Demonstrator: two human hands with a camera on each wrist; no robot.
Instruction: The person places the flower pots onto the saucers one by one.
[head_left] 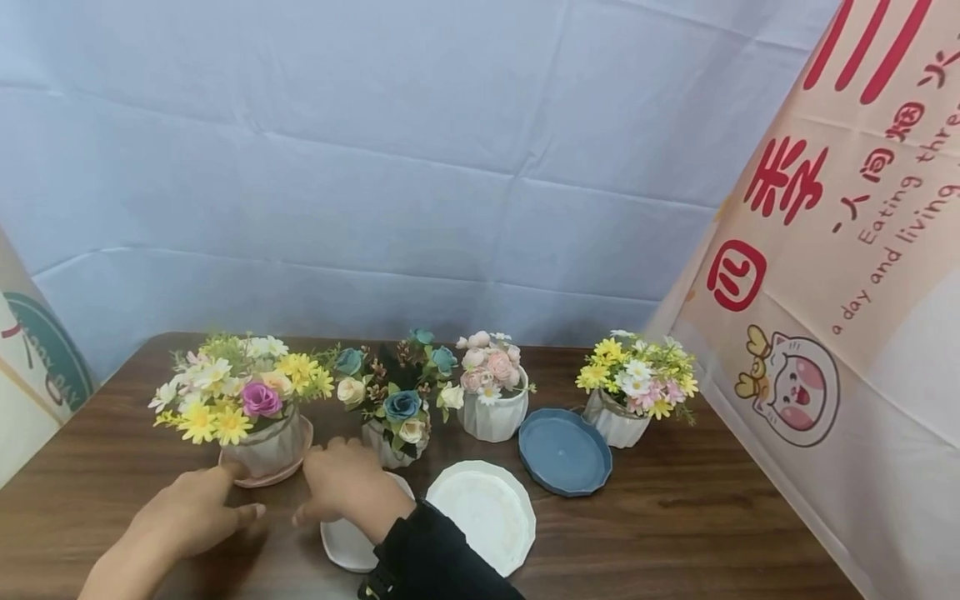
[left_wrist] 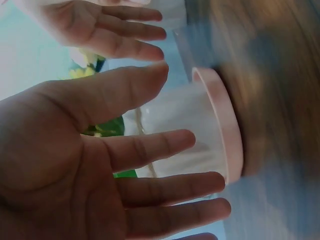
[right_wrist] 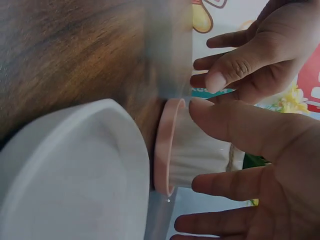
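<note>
A white ribbed pot point(head_left: 266, 454) of artificial yellow, white and purple flowers point(head_left: 225, 392) stands on a pink saucer point(left_wrist: 227, 125) at the table's left. My left hand point(head_left: 183, 512) is at the pot's near left side, fingers spread and fairly straight in the left wrist view. On the other side, my right hand point(head_left: 348, 483) reaches in with its fingers extended and thumb apart. Neither hand grips the pot. Beneath the right forearm, a white saucer point(right_wrist: 85, 180) is partly hidden.
Beyond the right hand stands a pot of blue and cream flowers point(head_left: 402, 406). Farther right are a pot of pink flowers point(head_left: 491, 412) and a pot of yellow and white flowers point(head_left: 618, 425). A second white saucer point(head_left: 480, 517) and a blue saucer point(head_left: 566, 450) lie in front.
</note>
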